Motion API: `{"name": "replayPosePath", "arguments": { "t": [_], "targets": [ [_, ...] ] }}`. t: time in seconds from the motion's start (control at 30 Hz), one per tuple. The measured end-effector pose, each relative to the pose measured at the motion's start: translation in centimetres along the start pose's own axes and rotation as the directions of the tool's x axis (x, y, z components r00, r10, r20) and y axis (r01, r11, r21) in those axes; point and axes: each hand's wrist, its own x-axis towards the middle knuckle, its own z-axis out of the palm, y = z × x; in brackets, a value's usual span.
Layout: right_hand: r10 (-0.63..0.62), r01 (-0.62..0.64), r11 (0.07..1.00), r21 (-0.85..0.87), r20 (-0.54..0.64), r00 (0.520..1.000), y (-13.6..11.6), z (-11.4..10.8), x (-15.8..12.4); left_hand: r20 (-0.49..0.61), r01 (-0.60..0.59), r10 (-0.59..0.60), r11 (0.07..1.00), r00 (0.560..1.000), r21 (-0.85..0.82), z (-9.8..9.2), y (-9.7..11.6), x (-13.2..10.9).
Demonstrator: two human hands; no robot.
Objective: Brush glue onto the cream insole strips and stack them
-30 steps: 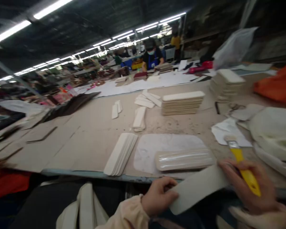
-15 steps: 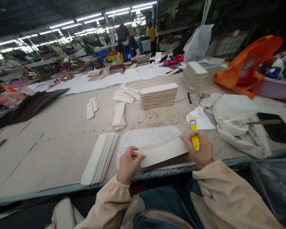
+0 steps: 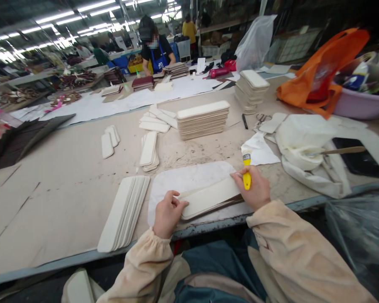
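A long off-white panel (image 3: 208,196) with rounded corners lies over other thin pieces near the table's front edge. My left hand (image 3: 167,213) pinches its left end between thumb and fingers. At the other end, my right hand (image 3: 255,188) holds the panel's corner with its fingertips. Tucked in that same hand is a yellow-handled paintbrush (image 3: 246,179), bristles pointing away from me. Beneath the panel is a white sheet (image 3: 164,181) with rounded corners. Left of my left hand lies a fanned row of similar panels (image 3: 123,214).
Behind stand a tall panel stack (image 3: 204,122), a second stack (image 3: 252,90) and smaller loose pieces (image 3: 149,149). To the right are scissors (image 3: 262,119), a white tub (image 3: 306,130) with a stick, a black tablet-like slab (image 3: 361,158) and an orange bag (image 3: 318,80). A co-worker (image 3: 158,50) stands across.
The panel between my hands has come down onto the pieces beneath it. Both hands keep their hold, and the brush stays in the right one. The camera view has shifted slightly.
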Motion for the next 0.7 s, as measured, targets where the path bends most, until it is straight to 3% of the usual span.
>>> {"name": "replayPosePath", "arguments": {
  "t": [0.2,0.37,0.47,0.57,0.63,0.7],
  "targets": [
    [0.023,-0.022,1.0,-0.016,0.074,0.997,1.0,0.7,-0.1,0.032,-0.03,0.028,0.998,0.999,0.062,0.2,-0.4,0.0],
    [-0.204,0.205,0.978,-0.045,0.038,0.978,0.5,0.2,-0.3,0.071,-0.078,0.069,0.987,0.995,0.141,0.1,-0.7,0.4],
    [-0.375,0.372,0.927,0.042,0.1,0.922,-0.8,0.2,-1.6,0.076,-0.11,0.098,0.981,0.992,0.16,0.1,-0.9,0.6],
    [-0.527,0.506,0.85,0.148,0.237,0.816,-2.0,0.8,-3.6,0.061,-0.129,0.121,0.979,0.991,0.158,0.1,-1.0,0.8],
    [-0.578,0.557,0.814,0.162,0.31,0.755,-2.4,1.2,-4.7,0.053,-0.139,0.133,0.977,0.99,0.159,0.1,-1.0,0.9],
    [-0.578,0.567,0.811,0.142,0.342,0.741,-2.3,1.4,-5.3,0.051,-0.144,0.138,0.976,0.989,0.166,0.1,-1.0,0.9]
  ]
}}
